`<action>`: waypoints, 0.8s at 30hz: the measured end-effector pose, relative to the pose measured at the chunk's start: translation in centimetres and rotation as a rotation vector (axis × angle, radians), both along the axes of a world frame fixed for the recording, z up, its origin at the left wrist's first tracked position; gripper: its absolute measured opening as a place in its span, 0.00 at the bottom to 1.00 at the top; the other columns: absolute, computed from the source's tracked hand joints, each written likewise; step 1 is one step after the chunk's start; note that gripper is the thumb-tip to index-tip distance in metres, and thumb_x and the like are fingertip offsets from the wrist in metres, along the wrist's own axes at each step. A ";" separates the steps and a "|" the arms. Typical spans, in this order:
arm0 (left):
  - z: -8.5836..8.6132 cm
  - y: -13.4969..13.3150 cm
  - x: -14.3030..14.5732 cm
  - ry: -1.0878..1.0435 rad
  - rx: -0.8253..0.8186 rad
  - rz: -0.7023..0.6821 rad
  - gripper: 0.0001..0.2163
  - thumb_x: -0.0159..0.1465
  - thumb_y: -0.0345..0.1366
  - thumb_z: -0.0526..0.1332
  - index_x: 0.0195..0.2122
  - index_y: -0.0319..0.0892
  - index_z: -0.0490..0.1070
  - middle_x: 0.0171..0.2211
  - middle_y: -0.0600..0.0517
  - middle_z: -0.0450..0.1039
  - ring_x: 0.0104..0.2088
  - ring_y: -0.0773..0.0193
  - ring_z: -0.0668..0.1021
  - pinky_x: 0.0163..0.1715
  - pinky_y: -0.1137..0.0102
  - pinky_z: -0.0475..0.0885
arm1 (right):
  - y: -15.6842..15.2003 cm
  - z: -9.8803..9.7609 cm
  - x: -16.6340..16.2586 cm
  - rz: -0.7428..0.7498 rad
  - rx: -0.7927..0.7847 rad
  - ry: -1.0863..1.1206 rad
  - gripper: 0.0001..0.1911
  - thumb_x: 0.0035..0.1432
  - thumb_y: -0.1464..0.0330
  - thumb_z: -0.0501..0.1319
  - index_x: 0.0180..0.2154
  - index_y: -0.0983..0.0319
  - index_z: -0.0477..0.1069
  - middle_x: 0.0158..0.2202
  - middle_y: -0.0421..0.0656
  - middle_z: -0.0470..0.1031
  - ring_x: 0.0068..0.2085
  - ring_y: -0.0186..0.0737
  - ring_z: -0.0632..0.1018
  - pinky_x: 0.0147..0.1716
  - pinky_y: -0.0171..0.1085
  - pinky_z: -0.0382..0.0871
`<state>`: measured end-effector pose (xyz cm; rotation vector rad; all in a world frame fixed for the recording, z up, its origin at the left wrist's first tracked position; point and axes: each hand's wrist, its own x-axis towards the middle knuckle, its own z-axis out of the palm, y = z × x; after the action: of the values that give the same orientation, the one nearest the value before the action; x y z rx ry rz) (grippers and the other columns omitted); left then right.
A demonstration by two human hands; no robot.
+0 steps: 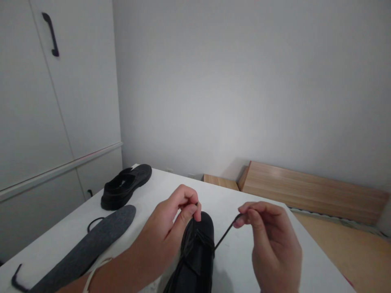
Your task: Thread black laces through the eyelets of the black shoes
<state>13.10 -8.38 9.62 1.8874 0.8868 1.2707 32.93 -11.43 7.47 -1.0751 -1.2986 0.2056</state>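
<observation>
While the shoe (195,260) sits on the tabletop (232,203) before me, my left hand (166,232) pinches one lace end (194,219) over its toe, and my right hand (271,244) pinches the lace (224,235) taut. A second shoe (125,185) and an insole (88,244) lie left.

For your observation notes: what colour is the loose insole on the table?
Dark grey insole, head view.

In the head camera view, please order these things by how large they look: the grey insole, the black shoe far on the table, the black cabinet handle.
1. grey insole, longest, though nearer to the camera
2. far black shoe
3. cabinet handle, smallest, and farthest away, so true sizes stay unsure
</observation>
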 end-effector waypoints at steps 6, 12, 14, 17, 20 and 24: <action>-1.0 -0.3 0.6 -0.079 -0.142 -0.084 0.06 0.68 0.36 0.51 0.36 0.45 0.65 0.26 0.55 0.73 0.27 0.65 0.73 0.28 0.72 0.66 | 0.7 0.5 -0.9 0.010 0.034 0.002 0.05 0.68 0.68 0.59 0.37 0.58 0.72 0.34 0.39 0.79 0.30 0.32 0.81 0.32 0.31 0.77; -0.9 0.1 1.0 -0.107 -0.146 -0.104 0.06 0.67 0.34 0.54 0.36 0.42 0.69 0.30 0.53 0.75 0.31 0.65 0.75 0.33 0.71 0.70 | 0.2 0.3 -2.0 0.169 -0.004 -0.015 0.06 0.68 0.71 0.59 0.38 0.55 0.72 0.34 0.36 0.79 0.29 0.29 0.80 0.33 0.27 0.75; -0.9 0.4 1.3 -0.124 -0.088 -0.108 0.06 0.67 0.33 0.55 0.34 0.42 0.71 0.31 0.53 0.72 0.32 0.65 0.75 0.35 0.72 0.69 | 0.0 0.5 -2.2 0.272 -0.020 -0.083 0.07 0.67 0.73 0.60 0.38 0.54 0.73 0.35 0.36 0.79 0.33 0.30 0.79 0.35 0.28 0.74; -1.2 0.6 2.0 -0.214 -0.142 -0.204 0.05 0.66 0.32 0.58 0.33 0.41 0.72 0.32 0.53 0.71 0.34 0.65 0.75 0.36 0.72 0.69 | 0.0 0.9 -2.6 0.368 0.036 -0.200 0.07 0.65 0.74 0.62 0.37 0.55 0.75 0.37 0.38 0.75 0.40 0.35 0.77 0.40 0.32 0.72; -1.5 0.5 2.4 -0.364 -0.371 -0.386 0.06 0.66 0.36 0.62 0.35 0.40 0.71 0.30 0.54 0.72 0.33 0.65 0.74 0.36 0.72 0.69 | 0.3 0.9 -3.0 0.369 0.027 -0.181 0.07 0.65 0.73 0.62 0.36 0.55 0.74 0.38 0.39 0.71 0.38 0.36 0.75 0.36 0.33 0.72; -2.0 0.5 2.2 -0.481 -0.552 -0.493 0.15 0.62 0.45 0.68 0.33 0.37 0.70 0.26 0.54 0.71 0.30 0.67 0.73 0.34 0.72 0.68 | 0.6 0.0 -3.8 0.396 -0.046 -0.024 0.06 0.67 0.72 0.60 0.36 0.56 0.72 0.37 0.39 0.69 0.31 0.34 0.75 0.27 0.33 0.72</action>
<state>15.34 -7.87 7.64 1.1864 0.4148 0.9764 29.18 -10.85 7.47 -0.8515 -1.5269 0.5229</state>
